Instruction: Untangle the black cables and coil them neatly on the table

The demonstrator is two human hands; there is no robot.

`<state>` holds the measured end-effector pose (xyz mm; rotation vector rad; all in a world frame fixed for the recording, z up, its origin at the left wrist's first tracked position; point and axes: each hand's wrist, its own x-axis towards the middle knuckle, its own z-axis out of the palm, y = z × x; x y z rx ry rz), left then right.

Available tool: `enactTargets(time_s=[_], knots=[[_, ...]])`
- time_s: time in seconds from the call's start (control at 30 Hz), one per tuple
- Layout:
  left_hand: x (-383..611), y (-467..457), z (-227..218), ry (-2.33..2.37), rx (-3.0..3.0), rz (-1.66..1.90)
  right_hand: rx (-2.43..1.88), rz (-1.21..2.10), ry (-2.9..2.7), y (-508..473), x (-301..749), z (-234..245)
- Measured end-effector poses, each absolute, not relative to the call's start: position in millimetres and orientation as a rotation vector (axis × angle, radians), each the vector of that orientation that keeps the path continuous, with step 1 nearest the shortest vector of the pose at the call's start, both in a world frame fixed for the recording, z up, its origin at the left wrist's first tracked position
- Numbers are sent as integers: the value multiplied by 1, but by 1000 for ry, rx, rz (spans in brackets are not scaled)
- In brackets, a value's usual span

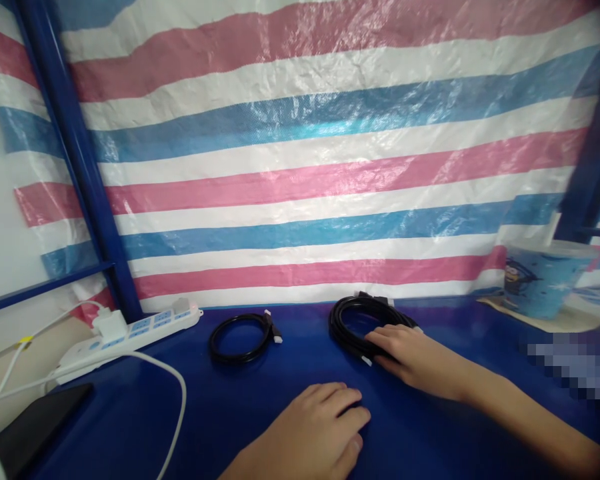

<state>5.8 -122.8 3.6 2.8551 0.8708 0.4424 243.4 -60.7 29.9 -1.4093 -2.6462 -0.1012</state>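
Note:
My right hand (pixel 413 353) grips the right side of a thick coil of black cable (pixel 341 330), thumb in front and fingers over the loops. The coil lies on the blue table (pixel 220 420), and white-tipped plugs show at its back and front. In front of it, to the left, my left hand (pixel 320 427) rests palm down on the table with its fingers loosely bent and a little apart, holding nothing. A smaller, thinner coil of black cable (pixel 215 348) lies left of the large one, its two plugs on the right side. Neither hand touches it.
A white power strip (pixel 145 333) with a white charger (pixel 110 325) plugged in lies at the left. White cords loop near a black flat device (pixel 43 427). At the right stands a blue cup (pixel 540 283) with a straw. Striped sheeting (pixel 300 187) hangs behind.

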Motion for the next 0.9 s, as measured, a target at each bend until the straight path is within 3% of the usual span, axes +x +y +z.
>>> enactTargets(time_s=[0.1,0.33,0.57,0.9], knots=[[-2,-116,16,1068,2848,380,-1409,-120,-2632,-60,245,29],[-55,-70,26,2118,2400,480,-1312,-194,-2600,-67,246,40],[-60,-67,19,2129,2367,292,-1227,-311,-2546,-77,230,42],[-56,-68,19,2156,2375,334,-1346,-216,-2534,-60,243,27]])
